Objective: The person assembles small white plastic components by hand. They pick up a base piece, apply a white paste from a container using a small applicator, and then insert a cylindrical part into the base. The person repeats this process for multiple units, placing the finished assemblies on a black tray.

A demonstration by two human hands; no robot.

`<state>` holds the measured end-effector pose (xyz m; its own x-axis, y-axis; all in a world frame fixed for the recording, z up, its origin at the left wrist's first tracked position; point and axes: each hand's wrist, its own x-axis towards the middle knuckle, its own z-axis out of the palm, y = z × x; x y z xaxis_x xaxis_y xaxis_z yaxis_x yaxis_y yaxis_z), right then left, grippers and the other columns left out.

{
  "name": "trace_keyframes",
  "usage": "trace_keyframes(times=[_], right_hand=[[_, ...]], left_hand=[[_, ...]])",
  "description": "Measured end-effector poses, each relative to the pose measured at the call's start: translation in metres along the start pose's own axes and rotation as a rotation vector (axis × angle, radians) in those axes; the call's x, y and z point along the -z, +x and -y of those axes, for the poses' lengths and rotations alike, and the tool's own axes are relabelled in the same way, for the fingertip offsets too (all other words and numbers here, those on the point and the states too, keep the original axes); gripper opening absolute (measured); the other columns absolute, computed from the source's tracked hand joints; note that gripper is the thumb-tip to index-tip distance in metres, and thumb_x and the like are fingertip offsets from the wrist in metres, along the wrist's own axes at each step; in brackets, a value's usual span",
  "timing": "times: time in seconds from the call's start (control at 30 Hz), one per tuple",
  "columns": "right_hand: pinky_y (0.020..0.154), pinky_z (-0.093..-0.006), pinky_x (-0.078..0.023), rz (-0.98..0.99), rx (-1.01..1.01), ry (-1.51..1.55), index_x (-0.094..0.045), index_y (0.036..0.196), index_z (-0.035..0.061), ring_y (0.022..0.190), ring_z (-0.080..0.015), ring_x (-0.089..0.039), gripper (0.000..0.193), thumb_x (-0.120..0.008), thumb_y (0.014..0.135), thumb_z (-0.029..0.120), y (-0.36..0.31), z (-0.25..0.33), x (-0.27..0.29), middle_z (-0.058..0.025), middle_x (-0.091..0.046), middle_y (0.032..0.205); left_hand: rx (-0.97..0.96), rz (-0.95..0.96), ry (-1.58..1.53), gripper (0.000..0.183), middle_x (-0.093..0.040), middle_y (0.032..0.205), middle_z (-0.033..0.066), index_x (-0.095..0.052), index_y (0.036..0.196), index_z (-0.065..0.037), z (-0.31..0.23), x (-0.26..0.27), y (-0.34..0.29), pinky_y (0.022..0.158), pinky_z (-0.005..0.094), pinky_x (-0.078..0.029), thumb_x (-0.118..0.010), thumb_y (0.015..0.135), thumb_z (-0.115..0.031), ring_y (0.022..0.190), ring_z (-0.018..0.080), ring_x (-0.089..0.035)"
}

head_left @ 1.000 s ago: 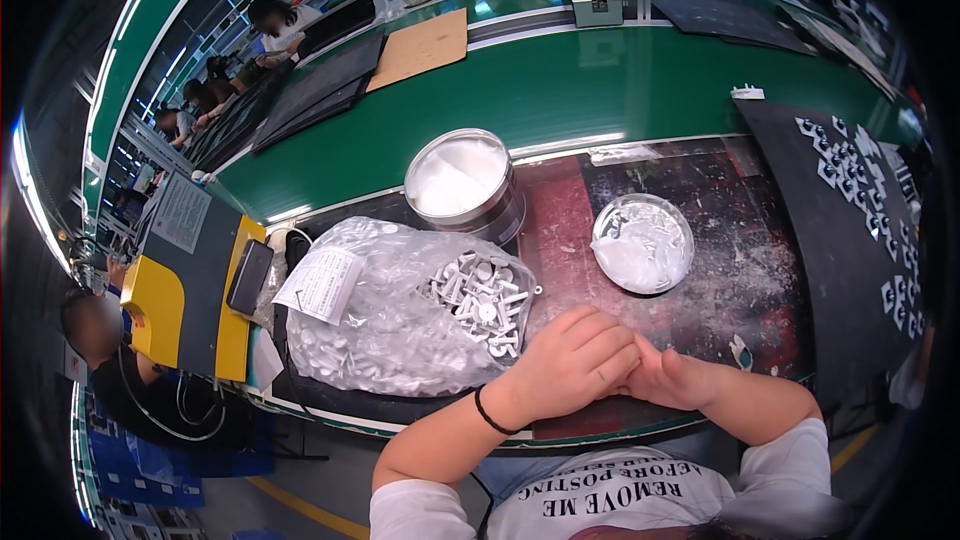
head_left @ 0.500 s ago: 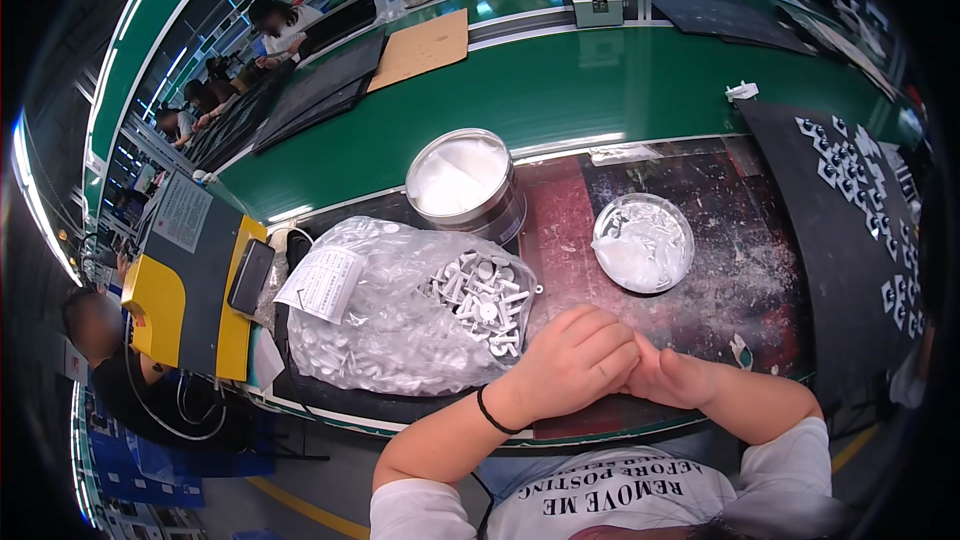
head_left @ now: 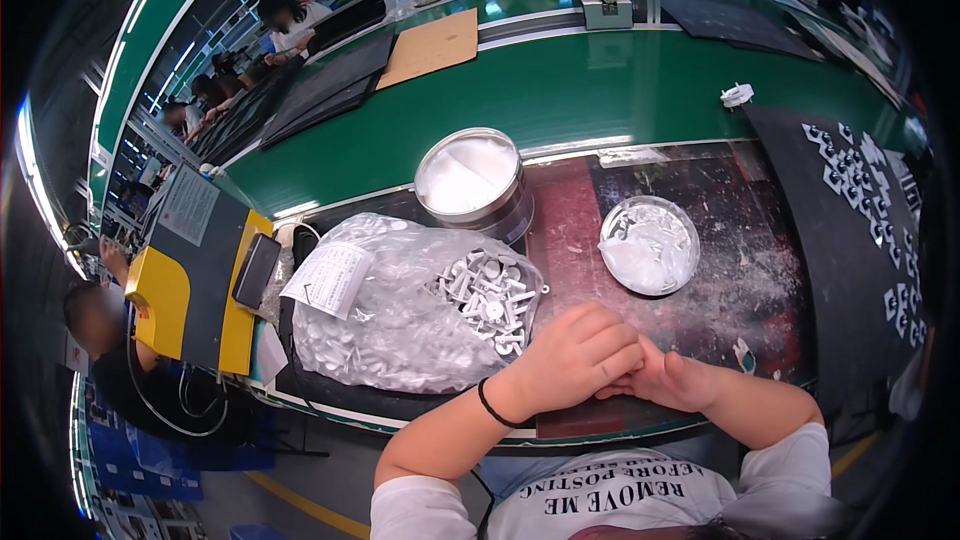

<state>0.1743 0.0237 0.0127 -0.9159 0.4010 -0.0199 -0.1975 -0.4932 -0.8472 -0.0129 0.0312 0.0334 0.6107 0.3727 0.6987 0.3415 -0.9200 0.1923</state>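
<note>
My left hand (head_left: 583, 358) and my right hand (head_left: 668, 377) meet above the front edge of the bench, fingertips pressed together. Both are closed, and whatever lies between the fingers is hidden. To the left of my left hand, a clear plastic bag (head_left: 385, 335) lies open toward me, showing many white plastic stemmed parts with round heads (head_left: 494, 309). Beyond my hands stands a round shallow dish (head_left: 650, 285) with a crumpled clear film and white bits in it. A wide metal tin (head_left: 508, 215) with a white lining or content stands behind the bag.
A black sheet (head_left: 800, 230) with rows of small white-and-black parts (head_left: 868, 190) lies at the right. A white piece (head_left: 737, 95) sits on the green conveyor surface (head_left: 600, 90). A yellow-and-grey machine (head_left: 195, 290) with a phone (head_left: 257, 272) stands left. Other people work farther off.
The view has shifted slightly, so the bench things appear a little farther right. The white piece on the green surface has moved slightly left along it. My hands stay together, fingers slightly shifted.
</note>
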Motion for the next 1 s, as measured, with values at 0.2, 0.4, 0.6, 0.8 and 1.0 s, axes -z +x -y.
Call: trace_keyframes(times=[0.2,0.4,0.6,0.8,1.0], right_hand=[[0.101,-0.0350,-0.027,0.031,0.042,0.039,-0.006,0.145,0.0112,0.126,-0.0180,-0.033,0.104,-0.041,0.075,0.079,0.004,0.000,-0.001,-0.0066,-0.030,0.136],[0.103,-0.0375,-0.028,0.055,0.102,0.062,-0.007,0.145,0.0103,0.126,-0.0200,-0.035,0.097,-0.042,0.081,0.073,0.005,-0.007,0.000,-0.0084,-0.030,0.137],[0.104,-0.0371,-0.028,0.067,0.104,0.058,-0.014,0.143,0.0071,0.127,-0.0211,-0.037,0.090,-0.044,0.083,0.067,0.012,-0.004,0.000,-0.0102,-0.035,0.136],[0.104,-0.0367,-0.029,0.043,0.116,0.061,-0.022,0.141,0.0039,0.127,-0.0222,-0.039,0.083,-0.045,0.086,0.062,0.015,0.000,0.002,-0.0120,-0.040,0.135],[0.105,-0.0363,-0.030,-0.195,0.205,0.027,-0.030,0.139,0.0007,0.127,-0.0232,-0.040,0.077,-0.047,0.088,0.056,-0.002,0.023,0.016,-0.0139,-0.044,0.134]], left_hand=[[0.023,-0.017,0.030,0.030,-0.059,0.093,0.0062,-0.058,0.090,-0.006,-0.004,-0.001,0.000,0.072,0.0370,-0.048,-0.065,0.063,-0.015,0.082,0.0247,-0.058],[0.026,-0.016,0.046,0.028,-0.060,0.093,0.0064,-0.059,0.090,-0.006,-0.007,0.001,0.000,0.071,0.0375,-0.048,-0.067,0.065,-0.016,0.082,0.0250,-0.059],[0.064,0.039,0.045,0.025,-0.060,0.091,0.0053,-0.060,0.089,-0.007,-0.008,0.002,0.003,0.070,0.0369,-0.048,-0.070,0.068,-0.016,0.082,0.0255,-0.058],[0.080,0.026,0.052,0.024,-0.060,0.090,0.0052,-0.061,0.089,-0.008,-0.009,0.000,0.005,0.070,0.0373,-0.047,-0.070,0.067,-0.013,0.081,0.0252,-0.058],[-0.018,-0.054,0.133,0.025,-0.061,0.090,0.0037,-0.062,0.088,-0.010,-0.012,0.005,0.009,0.079,0.0390,-0.047,-0.070,0.065,-0.011,0.082,0.0220,-0.058]])
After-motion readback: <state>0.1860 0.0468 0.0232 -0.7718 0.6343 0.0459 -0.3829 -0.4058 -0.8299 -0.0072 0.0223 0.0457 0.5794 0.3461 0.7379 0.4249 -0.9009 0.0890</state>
